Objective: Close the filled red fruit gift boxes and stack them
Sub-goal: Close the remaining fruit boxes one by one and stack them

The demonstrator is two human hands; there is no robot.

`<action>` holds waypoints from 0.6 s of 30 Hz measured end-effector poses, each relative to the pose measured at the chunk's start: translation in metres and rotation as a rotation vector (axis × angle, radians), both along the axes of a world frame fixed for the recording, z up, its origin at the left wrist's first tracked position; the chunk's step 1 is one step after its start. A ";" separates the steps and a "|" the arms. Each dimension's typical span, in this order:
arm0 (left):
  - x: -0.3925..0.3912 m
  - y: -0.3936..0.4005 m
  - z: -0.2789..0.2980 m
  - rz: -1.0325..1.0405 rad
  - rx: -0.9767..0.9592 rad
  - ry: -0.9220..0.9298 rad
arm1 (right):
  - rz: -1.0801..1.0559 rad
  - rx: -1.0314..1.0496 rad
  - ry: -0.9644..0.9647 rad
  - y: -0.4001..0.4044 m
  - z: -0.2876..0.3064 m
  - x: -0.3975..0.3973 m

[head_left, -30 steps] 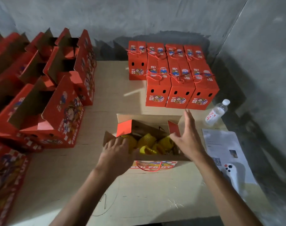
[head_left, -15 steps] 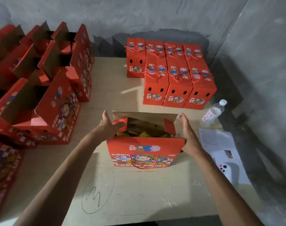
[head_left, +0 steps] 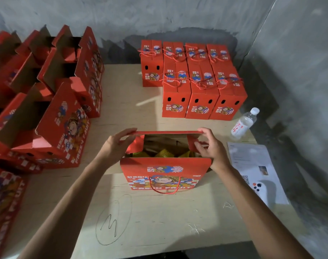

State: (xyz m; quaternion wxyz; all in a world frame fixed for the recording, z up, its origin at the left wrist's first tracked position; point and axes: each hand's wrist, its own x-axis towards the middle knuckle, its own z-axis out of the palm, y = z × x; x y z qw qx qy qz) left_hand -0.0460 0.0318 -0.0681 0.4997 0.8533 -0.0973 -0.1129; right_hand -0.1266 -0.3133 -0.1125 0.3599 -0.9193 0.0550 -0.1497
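Red printed cardboard fruit gift box (head_left: 165,172), open-topped, near the front middle of the pale wooden tabletop (head_left: 159,221), long axis running left to right across the head view, rope handle hanging on the near face. Yellow net-wrapped fruit (head_left: 163,153) visible inside. Far long red lid flap (head_left: 168,132) raised along the back edge, pinched at its left end by the left hand (head_left: 116,146) and at its right end by the right hand (head_left: 209,146), each grip clamped on the flap's rim. Flap beyond both hands, so likely next pulled toward the body and down over the fruit; both hands about equally near. Closed red boxes (head_left: 195,81) grouped behind, well apart; clear plastic water bottle (head_left: 244,124) at right.
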 end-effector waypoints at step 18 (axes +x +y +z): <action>0.000 0.022 -0.057 -0.160 0.385 -0.359 | 0.108 -0.254 0.245 -0.004 -0.006 -0.014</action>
